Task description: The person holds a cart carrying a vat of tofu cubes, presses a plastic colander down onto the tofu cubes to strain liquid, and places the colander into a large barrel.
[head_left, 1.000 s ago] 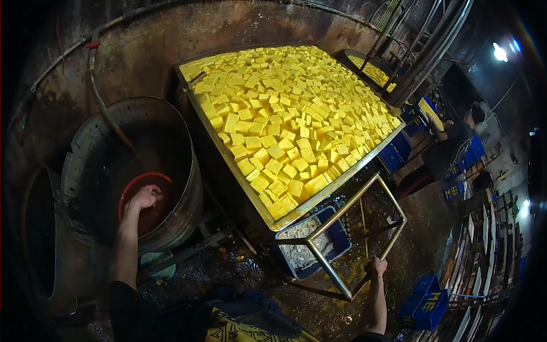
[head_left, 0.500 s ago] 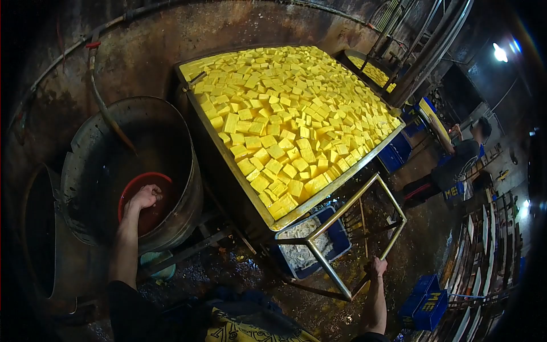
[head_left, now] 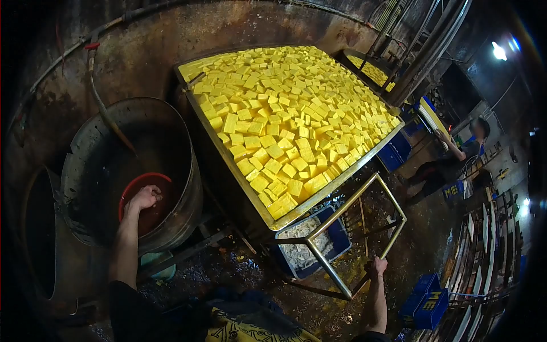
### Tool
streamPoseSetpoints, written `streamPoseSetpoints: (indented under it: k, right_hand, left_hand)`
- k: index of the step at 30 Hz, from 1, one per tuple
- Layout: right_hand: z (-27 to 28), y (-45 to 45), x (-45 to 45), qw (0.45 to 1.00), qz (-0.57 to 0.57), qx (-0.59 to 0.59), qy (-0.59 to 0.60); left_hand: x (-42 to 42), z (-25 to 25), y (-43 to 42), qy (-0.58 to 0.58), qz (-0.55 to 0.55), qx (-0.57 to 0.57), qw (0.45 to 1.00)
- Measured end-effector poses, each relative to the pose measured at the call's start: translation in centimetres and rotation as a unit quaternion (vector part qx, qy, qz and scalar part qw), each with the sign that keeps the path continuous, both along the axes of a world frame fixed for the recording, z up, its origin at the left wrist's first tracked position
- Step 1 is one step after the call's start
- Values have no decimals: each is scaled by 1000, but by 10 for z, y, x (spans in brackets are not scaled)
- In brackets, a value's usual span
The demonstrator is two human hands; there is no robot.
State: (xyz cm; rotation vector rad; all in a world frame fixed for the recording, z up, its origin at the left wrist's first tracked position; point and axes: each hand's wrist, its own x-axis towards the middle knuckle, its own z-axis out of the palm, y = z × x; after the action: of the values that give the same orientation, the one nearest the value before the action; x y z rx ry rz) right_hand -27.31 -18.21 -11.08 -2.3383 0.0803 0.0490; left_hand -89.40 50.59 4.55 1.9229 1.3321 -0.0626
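My left hand (head_left: 147, 196) is closed over a red bowl (head_left: 134, 185) inside a large metal drum (head_left: 196, 196); its fingers are curled, and what they hold, if anything, is hidden. My right hand (head_left: 378, 266) is wrapped round the lower corner of a metal frame (head_left: 325, 268) with square openings. That frame stands beside a wide tray (head_left: 342, 196) heaped with yellow blocks (head_left: 285, 131). Under the tray's near corner sits a blue crate (head_left: 341, 235) with whitish pieces (head_left: 305, 245) in it.
A hose (head_left: 102, 111) hangs into the drum. At the right, a person (head_left: 470, 148) holds a long yellow-topped board (head_left: 433, 117). Blue crates (head_left: 424, 302) stand at lower right, near stacked slats (head_left: 478, 256). A greenish container (head_left: 159, 265) lies below the drum.
The person at the right has shifted, legs now stretched further left, and the board in their hands has tilted and moved lower. Both my hands have stayed in place.
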Motion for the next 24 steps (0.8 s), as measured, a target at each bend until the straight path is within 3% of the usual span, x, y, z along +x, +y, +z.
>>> streamPoseSetpoints:
  k: [13, 17, 19, 22, 24]
  right_hand:
    - [-29, -16, 21, 998, -9, 48, 24]
    - [-5, 0, 3, 996, -14, 73, 40]
    - [-8, -1, 3, 999, 0, 43, -19]
    - [57, 39, -42, 995, -42, 86, 43]
    - [45, 31, -34, 995, -36, 84, 40]
  left_hand:
    - [2, 3, -2, 0, 2, 0, 1000]
    - [0, 0, -1, -16, 9, -3, 1000]
    - [0, 2, -1, -5, 10, -5, 1000]
    - [3, 8, -4, 12, 5, 1, 1000]
    - [1, 6, -2, 9, 3, 1, 1000]
